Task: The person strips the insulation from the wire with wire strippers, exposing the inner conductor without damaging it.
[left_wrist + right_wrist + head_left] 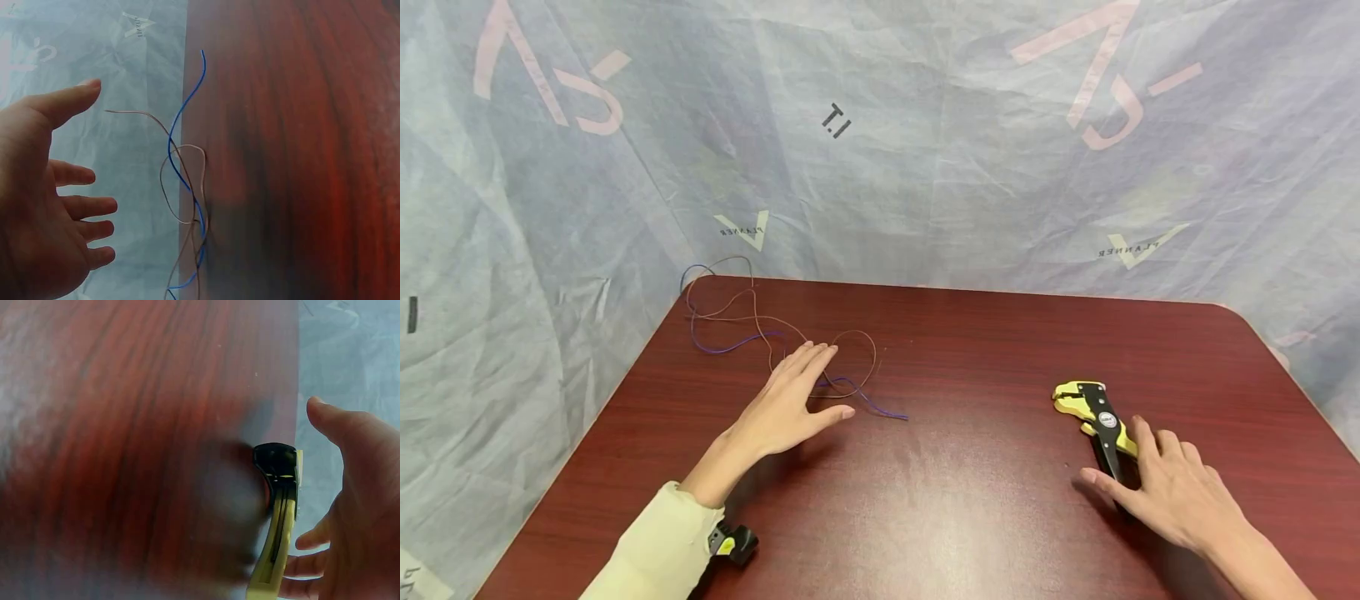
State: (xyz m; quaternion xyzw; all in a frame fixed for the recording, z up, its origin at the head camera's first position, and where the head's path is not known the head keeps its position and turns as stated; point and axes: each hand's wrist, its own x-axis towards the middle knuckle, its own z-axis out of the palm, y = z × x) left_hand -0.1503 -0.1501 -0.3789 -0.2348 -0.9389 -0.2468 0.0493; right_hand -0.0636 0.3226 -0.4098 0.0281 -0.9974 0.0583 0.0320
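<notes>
Your left hand (786,410), fingers extended, hovers ungripped over wires (169,150); right hand (1176,492), fingers loose, grasps nothing; wire stripper (1106,421) slants, head toward upper left.

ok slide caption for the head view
Left hand near blue and brown wires, right hand over a yellow-and-black wire stripper.

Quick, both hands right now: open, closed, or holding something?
Left hand: open, holding nothing, near the blue wire.
Right hand: open at the wire stripper, not gripping it; whether it touches is unclear.
</notes>
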